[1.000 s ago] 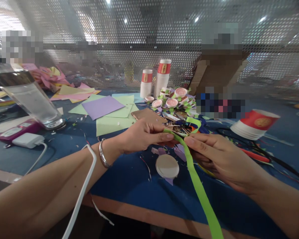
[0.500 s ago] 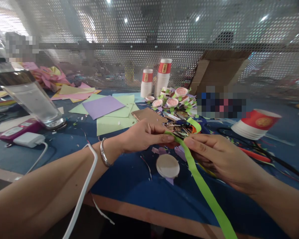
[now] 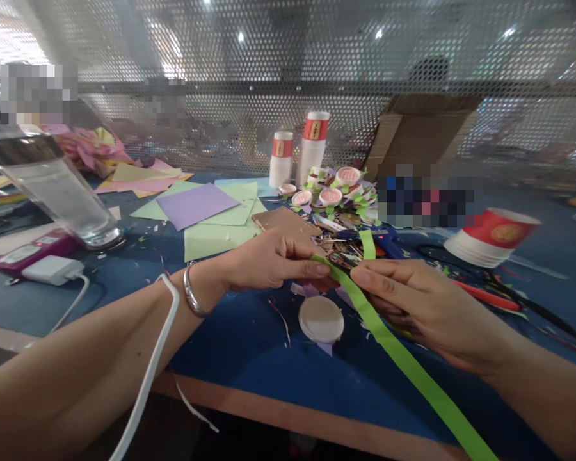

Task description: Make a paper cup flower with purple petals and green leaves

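The left hand [image 3: 269, 259] pinched the upper end of a green paper strip [image 3: 413, 371], its fingers [image 3: 312, 269] closed tight on it. The right hand [image 3: 422, 307] gripped the same strip just beside them, its fingers [image 3: 379, 282] folded around it. From there the strip ran down under the right wrist and past the desk [image 3: 249, 358] edge. A round white disc [image 3: 321, 318] lay just below both sets of fingers. A tipped stack of red paper cups [image 3: 489, 237] lay well to the right of the right fingers.
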`<act>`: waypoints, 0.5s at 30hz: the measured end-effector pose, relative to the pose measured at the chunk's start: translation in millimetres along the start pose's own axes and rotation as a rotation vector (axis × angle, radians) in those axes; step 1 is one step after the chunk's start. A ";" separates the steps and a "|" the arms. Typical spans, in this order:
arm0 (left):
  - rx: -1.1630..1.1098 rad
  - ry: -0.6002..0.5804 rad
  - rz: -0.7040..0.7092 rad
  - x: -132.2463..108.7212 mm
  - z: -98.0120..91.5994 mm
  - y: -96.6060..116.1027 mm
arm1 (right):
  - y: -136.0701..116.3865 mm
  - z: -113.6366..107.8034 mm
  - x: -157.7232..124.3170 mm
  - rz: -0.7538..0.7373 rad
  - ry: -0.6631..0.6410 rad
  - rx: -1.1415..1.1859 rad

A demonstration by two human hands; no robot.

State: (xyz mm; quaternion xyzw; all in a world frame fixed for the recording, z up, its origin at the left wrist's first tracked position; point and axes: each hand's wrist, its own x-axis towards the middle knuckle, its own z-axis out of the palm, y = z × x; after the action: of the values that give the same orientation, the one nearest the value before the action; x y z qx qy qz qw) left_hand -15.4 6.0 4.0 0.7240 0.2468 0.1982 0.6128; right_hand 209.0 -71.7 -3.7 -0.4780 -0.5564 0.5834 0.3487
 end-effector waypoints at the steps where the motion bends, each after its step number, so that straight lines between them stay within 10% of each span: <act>1: -0.008 -0.006 0.001 0.2 -0.4 -0.8 | -0.3 0.3 0.5 0.004 -0.004 0.012; 15: -0.058 -0.046 0.002 0.9 2.4 -8.3 | -1.1 1.0 -0.8 0.070 -0.046 0.055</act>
State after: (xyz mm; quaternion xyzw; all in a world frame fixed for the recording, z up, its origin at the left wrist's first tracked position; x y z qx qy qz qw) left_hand -14.2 5.8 -4.5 0.7106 0.2262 0.1891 0.6389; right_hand 208.2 -72.6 -2.6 -0.4741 -0.5306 0.6212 0.3282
